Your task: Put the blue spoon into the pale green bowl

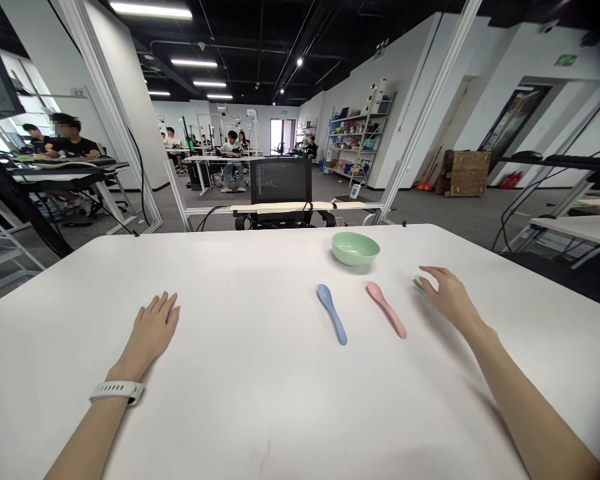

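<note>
My left hand (155, 327) lies flat on the left side of the white table (230, 400), palm down, holding nothing. At the right, my right hand (445, 290) hovers over a light green object (419, 285); its thumb and fingers are apart. Only the end of that green object shows, and my hand hides the rest, so its kind is unclear. To the left of my right hand lie a pink spoon (387, 311) and, farther left, a blue spoon (333, 315), both with handles toward me. Behind the spoons a green bowl (355, 249) stands upright.
Beyond the table's far edge are an office chair (281, 181) and a metal frame bar (360, 207). Upright metal posts rise on both sides. Several people sit at desks in the background, and loaded shelves (357, 137) stand along the right wall.
</note>
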Tool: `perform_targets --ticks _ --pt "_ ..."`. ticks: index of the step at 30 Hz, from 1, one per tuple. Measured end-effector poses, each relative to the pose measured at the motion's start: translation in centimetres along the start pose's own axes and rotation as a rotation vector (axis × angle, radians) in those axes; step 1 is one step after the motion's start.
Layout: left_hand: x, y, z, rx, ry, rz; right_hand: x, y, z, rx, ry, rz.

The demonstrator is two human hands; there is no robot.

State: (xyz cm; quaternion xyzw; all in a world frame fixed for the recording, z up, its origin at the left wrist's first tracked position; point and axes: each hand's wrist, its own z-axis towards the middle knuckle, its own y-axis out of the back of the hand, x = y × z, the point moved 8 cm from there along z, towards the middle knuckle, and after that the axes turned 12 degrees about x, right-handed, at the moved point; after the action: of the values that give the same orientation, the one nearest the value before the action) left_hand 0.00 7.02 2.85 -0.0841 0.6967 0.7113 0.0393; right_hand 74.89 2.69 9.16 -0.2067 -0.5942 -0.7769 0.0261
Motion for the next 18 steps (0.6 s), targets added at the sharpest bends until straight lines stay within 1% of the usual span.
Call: perform_targets --ticks 2,5,7,10,13,18 --pt "-0.3 0.1 -0.2 0.016 0.005 0.003 1.5 -1.4 0.2 0.028 0.106 0.082" --pt "-0.5 0.2 -0.4 0.025 0.016 0.01 2.2 -3.8 0.5 0.11 0.174 0.112" --pt "-0.6 0.3 -0.5 0.024 0.022 0.017 1.9 -5.3 0.7 0.149 0.186 0.11" --pt "-0.8 0.4 -0.7 0.034 0.008 0.016 0.8 -6.9 1.0 0.182 0.177 0.127" --pt "-1.0 0.5 -0.8 0.061 0.004 0.009 0.2 -7.6 1.1 0.185 0.181 0.148" --pt "-1.1 0.7 -0.8 0.077 0.009 0.007 0.2 -7.4 1.2 0.146 0.186 0.184"
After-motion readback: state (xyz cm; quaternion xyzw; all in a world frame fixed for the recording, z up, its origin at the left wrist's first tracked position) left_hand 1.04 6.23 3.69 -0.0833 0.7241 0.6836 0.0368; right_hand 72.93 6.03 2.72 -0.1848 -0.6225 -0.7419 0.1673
